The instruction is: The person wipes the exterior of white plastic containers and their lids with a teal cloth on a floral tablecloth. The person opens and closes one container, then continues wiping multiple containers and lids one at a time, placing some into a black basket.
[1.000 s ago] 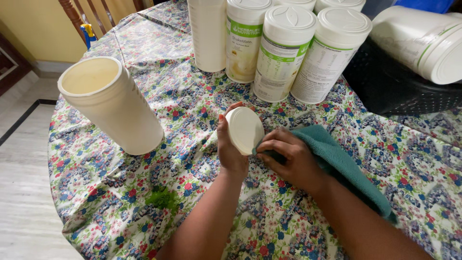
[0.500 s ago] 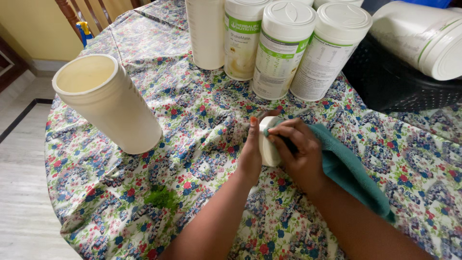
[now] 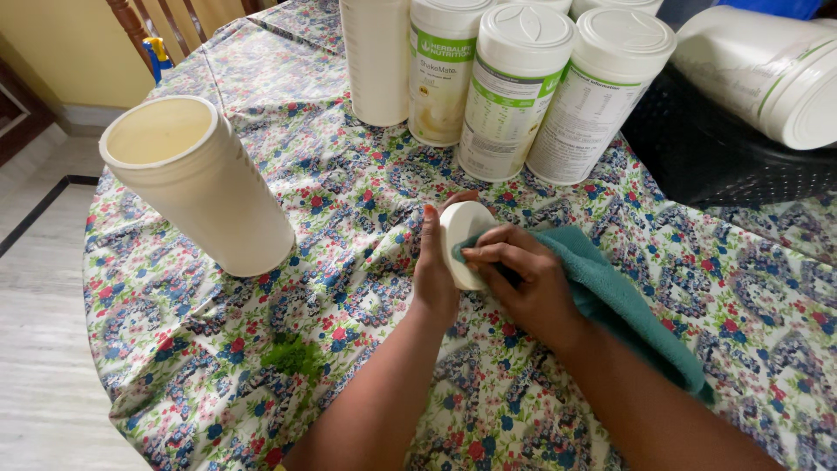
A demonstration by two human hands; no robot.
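Left hand: clamped on the white lid, held on edge.
Right hand: pressing the teal cloth against the lid's face.
Open canister: well left of both hands.
Lidded canisters: beyond the hands.

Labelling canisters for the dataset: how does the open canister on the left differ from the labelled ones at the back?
The open canister has no lid and shows its pale inside; the back canisters are capped with white lids. The open canister is plain cream with no label; the back canisters carry green and white labels. The open canister stands alone; the back canisters are clustered. All stand upright on the floral tablecloth.
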